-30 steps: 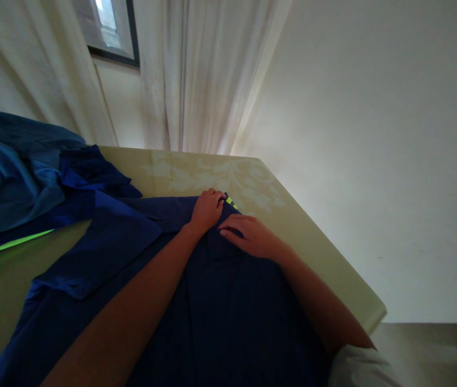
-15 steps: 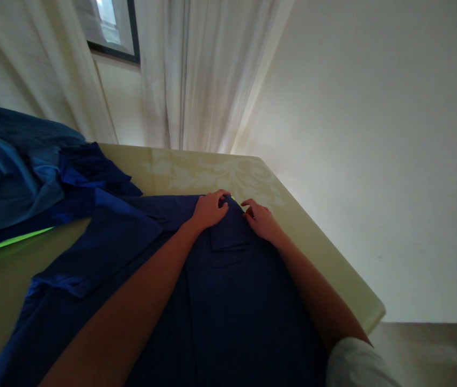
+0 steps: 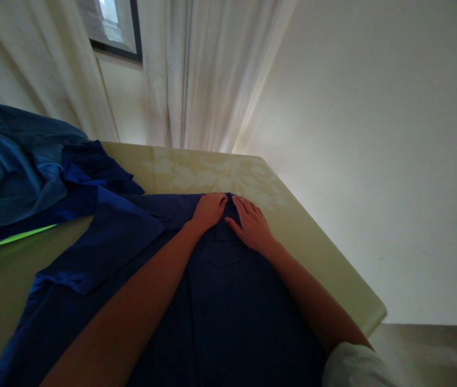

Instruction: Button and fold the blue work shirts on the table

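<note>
A dark blue shirt (image 3: 236,312) lies spread over the table below me, with a sleeve (image 3: 119,236) laid out to the left and a pocket on its front. At its far edge, my left hand (image 3: 211,208) has its fingers curled down on the cloth, apparently pinching it. Close beside it, my right hand (image 3: 252,223) rests palm down on the shirt's far right corner. Its fingers are stretched out and the thumb is apart. The cloth beneath both hands is hidden.
More blue clothing (image 3: 14,166) is heaped at the left, with a bright green strip (image 3: 14,238) under it. The cream patterned table (image 3: 312,236) has its right edge near a white wall (image 3: 385,161). Pale curtains (image 3: 208,75) hang behind the table.
My right hand has moved slightly left and flattened, from curled fingers at the shirt's right edge to lying on the cloth. The green sliver there is now out of sight. My left hand has barely moved.
</note>
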`<action>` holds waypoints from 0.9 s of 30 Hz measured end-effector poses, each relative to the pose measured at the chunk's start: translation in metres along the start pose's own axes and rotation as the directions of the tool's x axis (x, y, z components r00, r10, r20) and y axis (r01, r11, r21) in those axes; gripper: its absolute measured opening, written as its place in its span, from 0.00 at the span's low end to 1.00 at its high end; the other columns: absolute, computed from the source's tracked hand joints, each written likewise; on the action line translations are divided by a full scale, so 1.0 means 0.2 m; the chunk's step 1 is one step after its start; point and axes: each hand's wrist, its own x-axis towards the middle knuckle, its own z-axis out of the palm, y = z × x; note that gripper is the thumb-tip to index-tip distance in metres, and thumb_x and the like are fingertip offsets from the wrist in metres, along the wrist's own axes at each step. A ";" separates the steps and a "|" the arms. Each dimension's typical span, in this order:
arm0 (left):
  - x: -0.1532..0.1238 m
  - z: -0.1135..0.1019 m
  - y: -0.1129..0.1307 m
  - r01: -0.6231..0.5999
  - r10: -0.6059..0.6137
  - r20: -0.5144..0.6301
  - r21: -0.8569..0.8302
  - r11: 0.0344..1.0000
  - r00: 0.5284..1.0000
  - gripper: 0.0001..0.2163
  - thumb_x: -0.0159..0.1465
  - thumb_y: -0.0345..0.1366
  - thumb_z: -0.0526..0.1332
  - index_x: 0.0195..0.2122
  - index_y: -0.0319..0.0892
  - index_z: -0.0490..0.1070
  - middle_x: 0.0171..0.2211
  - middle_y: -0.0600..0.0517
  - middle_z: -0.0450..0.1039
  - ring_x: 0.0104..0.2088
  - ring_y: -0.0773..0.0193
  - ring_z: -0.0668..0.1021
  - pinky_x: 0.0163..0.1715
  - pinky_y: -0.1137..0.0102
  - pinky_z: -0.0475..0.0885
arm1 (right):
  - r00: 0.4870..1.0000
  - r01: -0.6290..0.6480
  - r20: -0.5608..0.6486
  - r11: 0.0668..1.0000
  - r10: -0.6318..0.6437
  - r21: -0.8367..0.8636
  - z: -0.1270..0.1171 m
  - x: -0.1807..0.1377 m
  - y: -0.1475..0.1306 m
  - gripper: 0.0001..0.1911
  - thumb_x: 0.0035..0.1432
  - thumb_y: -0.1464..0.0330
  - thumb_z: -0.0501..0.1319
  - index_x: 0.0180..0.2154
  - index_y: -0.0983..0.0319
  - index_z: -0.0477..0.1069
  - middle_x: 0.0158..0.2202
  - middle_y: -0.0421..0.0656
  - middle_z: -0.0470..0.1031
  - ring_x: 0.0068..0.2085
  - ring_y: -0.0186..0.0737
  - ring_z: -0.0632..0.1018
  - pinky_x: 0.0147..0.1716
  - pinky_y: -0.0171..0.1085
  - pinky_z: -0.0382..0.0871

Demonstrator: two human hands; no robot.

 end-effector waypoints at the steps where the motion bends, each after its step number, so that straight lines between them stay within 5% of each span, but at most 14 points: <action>1: 0.00 -0.01 0.01 0.028 -0.029 -0.013 -0.009 1.000 1.000 0.15 0.75 0.37 0.53 0.44 0.40 0.80 0.44 0.43 0.83 0.46 0.55 0.81 0.52 0.62 0.73 | 0.999 -0.001 0.033 0.999 0.000 0.032 0.04 0.00 0.00 0.38 0.74 0.48 0.48 0.75 0.63 0.52 0.74 0.53 0.57 0.73 0.54 0.60 0.71 0.53 0.55; 6: 0.03 -0.17 0.13 0.090 -0.096 -0.134 -0.049 0.995 0.986 0.12 0.74 0.35 0.55 0.46 0.40 0.79 0.45 0.44 0.82 0.45 0.58 0.81 0.50 0.65 0.73 | 0.989 -0.020 0.149 0.996 0.006 0.092 0.16 -0.01 0.06 0.45 0.72 0.41 0.42 0.77 0.64 0.47 0.78 0.52 0.46 0.77 0.53 0.50 0.74 0.53 0.48; 10: -0.03 -0.40 0.19 -0.019 0.018 0.010 0.100 0.995 1.000 0.13 0.72 0.40 0.58 0.50 0.42 0.79 0.44 0.45 0.82 0.44 0.56 0.82 0.49 0.64 0.74 | 0.988 -0.050 0.150 0.995 0.037 0.081 0.15 -0.01 0.05 0.45 0.72 0.41 0.41 0.77 0.62 0.48 0.78 0.50 0.44 0.77 0.53 0.51 0.74 0.52 0.48; 13: -0.17 -0.59 0.04 0.036 -0.061 0.052 0.387 0.922 0.997 0.16 0.72 0.40 0.56 0.52 0.36 0.78 0.50 0.38 0.80 0.53 0.49 0.79 0.56 0.58 0.71 | 0.987 -0.080 0.147 0.995 0.069 0.067 0.14 -0.01 0.04 0.44 0.72 0.40 0.42 0.76 0.61 0.50 0.79 0.50 0.40 0.77 0.55 0.51 0.74 0.53 0.48; 15: -0.31 -0.72 -0.12 0.154 -0.155 -0.042 0.527 0.836 0.987 0.17 0.71 0.34 0.53 0.54 0.32 0.75 0.53 0.33 0.77 0.58 0.44 0.76 0.60 0.53 0.68 | 0.988 -0.089 0.133 0.994 0.080 0.068 0.15 -0.01 0.04 0.44 0.71 0.40 0.43 0.76 0.60 0.51 0.79 0.51 0.39 0.77 0.57 0.50 0.74 0.55 0.48; 18: -0.55 -0.87 -0.36 0.363 -0.228 -0.303 0.531 0.766 0.925 0.20 0.70 0.34 0.51 0.57 0.30 0.71 0.56 0.29 0.74 0.61 0.37 0.72 0.61 0.45 0.66 | 0.993 -0.071 0.103 0.994 0.062 0.087 0.17 0.00 0.05 0.43 0.72 0.41 0.45 0.75 0.60 0.53 0.79 0.53 0.42 0.76 0.59 0.53 0.73 0.58 0.50; 20: -0.73 -0.91 -0.44 0.413 -0.253 -0.369 0.459 0.787 0.894 0.22 0.71 0.42 0.51 0.59 0.31 0.70 0.57 0.31 0.73 0.61 0.37 0.73 0.61 0.44 0.67 | 0.995 -0.058 0.086 0.993 0.049 0.099 0.17 0.00 0.05 0.43 0.72 0.42 0.46 0.75 0.60 0.53 0.78 0.55 0.44 0.76 0.59 0.54 0.72 0.59 0.51; 24: -1.05 -0.86 -0.46 0.193 -0.182 -0.068 0.453 0.870 0.981 0.35 0.69 0.60 0.54 0.69 0.42 0.64 0.70 0.38 0.63 0.68 0.40 0.68 0.67 0.46 0.62 | 0.996 -0.053 0.073 0.992 0.045 0.114 0.18 0.00 0.06 0.42 0.72 0.42 0.47 0.75 0.60 0.55 0.78 0.55 0.46 0.75 0.61 0.56 0.71 0.60 0.53; 27: -1.18 -0.84 -0.46 0.069 -0.141 0.119 0.470 0.880 0.983 0.34 0.71 0.59 0.51 0.73 0.48 0.61 0.76 0.43 0.54 0.73 0.43 0.61 0.71 0.47 0.56 | 0.997 -0.047 0.063 0.992 0.040 0.113 0.19 0.00 0.07 0.42 0.72 0.41 0.47 0.74 0.59 0.55 0.77 0.54 0.48 0.75 0.60 0.57 0.71 0.59 0.53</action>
